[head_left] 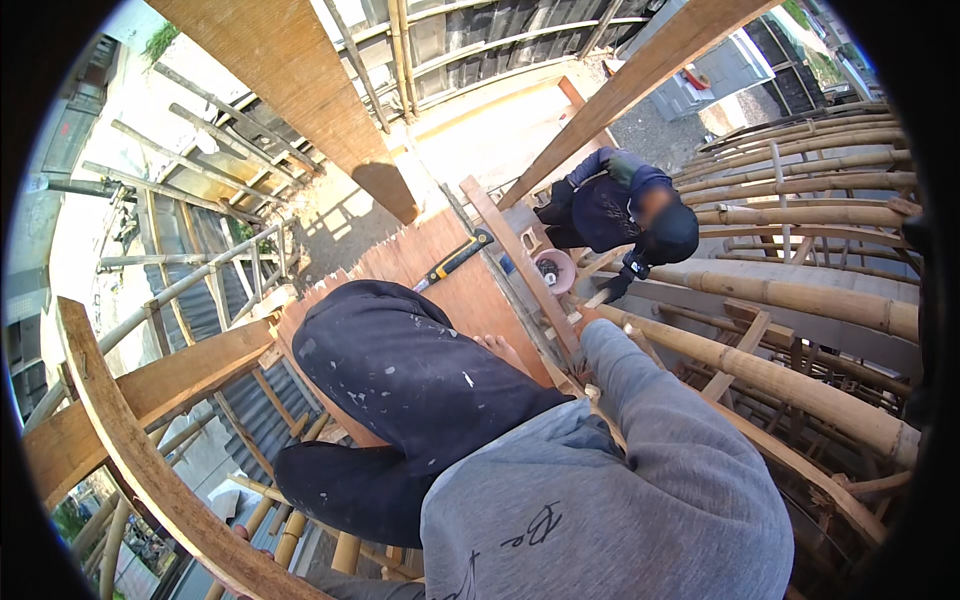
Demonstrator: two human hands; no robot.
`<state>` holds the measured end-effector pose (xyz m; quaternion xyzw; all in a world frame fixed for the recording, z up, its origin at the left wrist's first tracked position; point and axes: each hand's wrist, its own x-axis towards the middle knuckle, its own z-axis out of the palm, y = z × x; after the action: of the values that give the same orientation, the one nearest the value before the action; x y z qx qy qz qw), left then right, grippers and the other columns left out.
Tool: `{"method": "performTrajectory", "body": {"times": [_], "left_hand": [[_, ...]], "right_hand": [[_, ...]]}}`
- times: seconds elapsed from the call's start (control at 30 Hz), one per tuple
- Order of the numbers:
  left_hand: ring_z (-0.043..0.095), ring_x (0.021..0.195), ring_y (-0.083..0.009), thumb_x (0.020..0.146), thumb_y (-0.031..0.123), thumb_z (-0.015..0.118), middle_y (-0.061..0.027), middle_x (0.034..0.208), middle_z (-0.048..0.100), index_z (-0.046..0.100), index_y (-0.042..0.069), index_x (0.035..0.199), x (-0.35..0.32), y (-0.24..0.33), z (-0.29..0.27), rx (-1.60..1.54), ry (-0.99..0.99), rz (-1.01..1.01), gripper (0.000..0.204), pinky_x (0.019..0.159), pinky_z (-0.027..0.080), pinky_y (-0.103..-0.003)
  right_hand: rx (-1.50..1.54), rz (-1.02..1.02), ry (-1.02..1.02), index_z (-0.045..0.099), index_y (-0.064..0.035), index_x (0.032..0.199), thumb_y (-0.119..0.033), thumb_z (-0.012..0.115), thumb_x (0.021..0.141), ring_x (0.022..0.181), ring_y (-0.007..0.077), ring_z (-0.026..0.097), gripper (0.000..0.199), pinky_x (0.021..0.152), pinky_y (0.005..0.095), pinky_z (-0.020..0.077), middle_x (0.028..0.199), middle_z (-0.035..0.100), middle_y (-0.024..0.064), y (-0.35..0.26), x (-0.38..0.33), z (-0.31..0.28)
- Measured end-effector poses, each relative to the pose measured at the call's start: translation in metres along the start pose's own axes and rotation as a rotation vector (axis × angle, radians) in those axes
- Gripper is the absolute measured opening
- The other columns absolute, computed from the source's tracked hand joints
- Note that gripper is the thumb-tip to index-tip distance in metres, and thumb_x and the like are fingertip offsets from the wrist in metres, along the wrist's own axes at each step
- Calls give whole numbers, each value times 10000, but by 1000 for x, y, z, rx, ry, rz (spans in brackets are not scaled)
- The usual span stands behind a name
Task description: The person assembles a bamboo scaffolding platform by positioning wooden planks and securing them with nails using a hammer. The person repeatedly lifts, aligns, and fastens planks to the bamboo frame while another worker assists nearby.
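Note:
My left hand [241, 533] is at the lower left, its fingers curled at the edge of a long wooden plank [110, 400] that bends across the view; the rest of that hand is hidden. My right arm reaches forward, and my right hand [586, 318] is closed at the side of a narrow wooden board [515, 250]. Its fingers show only in part. Close by, a co-worker's dark-gloved hand [622, 284] is next to a pale piece of wood [597, 299]. A yellow-and-black hand tool [455, 259] lies on the plywood sheet [480, 305] by my bare foot.
A pink bucket [562, 275] with small things inside stands beyond the narrow board. The co-worker [610, 205] stands lower down at the right. Bamboo poles [780, 300] run along the right side. Two large timbers [290, 90] rise in front, and gaps open below on both sides.

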<state>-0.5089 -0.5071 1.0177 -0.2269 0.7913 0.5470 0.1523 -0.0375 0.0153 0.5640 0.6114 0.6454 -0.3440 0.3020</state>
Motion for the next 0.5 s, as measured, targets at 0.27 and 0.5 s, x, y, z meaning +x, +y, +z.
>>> {"method": "performTrajectory", "body": {"times": [0.27, 0.5], "left_hand": [[691, 642, -250, 948, 378, 537, -237, 1179, 600, 233, 163, 1496, 5, 5, -12, 12, 5, -4, 662, 453, 603, -329], [690, 628, -250, 964, 368, 518, -231, 1170, 606, 240, 177, 1493, 4, 11, -21, 58, 39, -6, 628, 440, 600, -330]], "right_hand": [[-154, 13, -72, 476, -179, 1433, -193, 651, 887, 1131, 300, 611, 573, 962, 388, 476, 1280, 608, 170, -30, -28, -24], [-719, -238, -31, 474, -188, 1434, -196, 673, 866, 1141, 319, 614, 601, 961, 389, 482, 1285, 610, 190, -18, -1, -26]]}}
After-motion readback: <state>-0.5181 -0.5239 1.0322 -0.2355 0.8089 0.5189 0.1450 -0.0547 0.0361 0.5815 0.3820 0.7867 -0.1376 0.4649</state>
